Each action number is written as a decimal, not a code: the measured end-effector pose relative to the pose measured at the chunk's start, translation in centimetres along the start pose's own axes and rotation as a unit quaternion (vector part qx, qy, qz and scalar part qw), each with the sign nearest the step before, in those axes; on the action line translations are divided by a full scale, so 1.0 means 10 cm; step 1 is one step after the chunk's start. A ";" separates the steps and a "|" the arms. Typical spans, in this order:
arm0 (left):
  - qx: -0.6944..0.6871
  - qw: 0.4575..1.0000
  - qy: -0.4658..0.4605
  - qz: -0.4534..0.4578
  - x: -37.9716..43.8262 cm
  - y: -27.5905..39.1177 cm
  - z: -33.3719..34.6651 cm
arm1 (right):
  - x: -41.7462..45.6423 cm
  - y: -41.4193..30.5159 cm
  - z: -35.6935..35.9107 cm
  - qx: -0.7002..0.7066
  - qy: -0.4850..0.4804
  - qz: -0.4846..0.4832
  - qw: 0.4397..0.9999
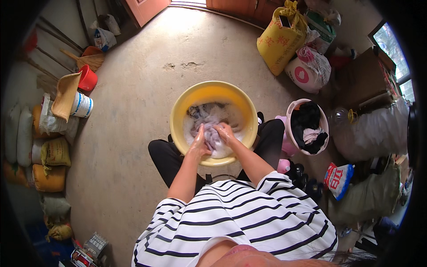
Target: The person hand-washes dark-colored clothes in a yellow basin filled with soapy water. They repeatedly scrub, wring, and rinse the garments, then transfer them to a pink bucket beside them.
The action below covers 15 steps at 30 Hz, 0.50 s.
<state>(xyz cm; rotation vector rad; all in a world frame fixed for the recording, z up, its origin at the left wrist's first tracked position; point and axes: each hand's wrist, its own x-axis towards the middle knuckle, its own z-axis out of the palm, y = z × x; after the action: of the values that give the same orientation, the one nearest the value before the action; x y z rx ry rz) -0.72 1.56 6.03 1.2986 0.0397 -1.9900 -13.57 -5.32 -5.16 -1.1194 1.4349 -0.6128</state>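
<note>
A large yellow plastic basin [213, 87] sits between my knees, partly filled with foamy water. Both hands are inside it, wet and sudsy. My left hand [199, 144] grips one side of a bunched, pale purple-grey wet cloth [212, 135]. On the other side of that cloth, my right hand [225, 132] has its fingers curled over it. Beyond the hands, a darker patterned wet cloth [196, 111] lies in the suds near the far wall of the basin. The parts of the cloths under the foam are hidden.
To the right, a pale pink basket [326, 131] holds black and light pink clothes. Near it lies a red, white and blue detergent bag [338, 180]. A yellow sack [278, 40] stands at the far right, carrying a phone [284, 21]. A red bucket [88, 78] and a broom [88, 61] line the left.
</note>
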 end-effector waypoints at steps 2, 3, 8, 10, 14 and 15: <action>-0.070 0.997 0.034 0.015 0.01 0.02 -0.15 | -0.45 -0.47 0.25 0.150 -0.157 0.016 0.976; -0.083 0.995 0.039 0.032 0.20 0.04 -0.28 | -0.54 -0.58 0.27 0.098 -0.179 -0.053 0.978; -0.190 0.971 -0.010 0.148 0.90 -0.20 -0.74 | -1.04 -0.92 0.35 -0.185 -0.079 -0.327 0.923; -0.224 0.954 -0.046 0.194 1.01 -0.25 -0.66 | -0.76 -0.87 0.30 -0.205 0.034 -0.264 0.942; -0.138 0.966 0.112 0.190 0.94 -0.37 -0.06 | -0.28 -0.63 0.06 -0.245 0.094 -0.145 0.954; -0.160 0.969 0.035 0.186 0.92 -0.30 -0.23 | -0.25 -0.70 0.14 -0.236 0.085 -0.162 0.954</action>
<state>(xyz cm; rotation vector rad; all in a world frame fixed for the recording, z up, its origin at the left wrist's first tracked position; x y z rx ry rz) -2.60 -0.52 -3.50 1.0758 0.1341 -1.5452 -10.54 -5.67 1.76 -1.7380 1.6069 -0.6199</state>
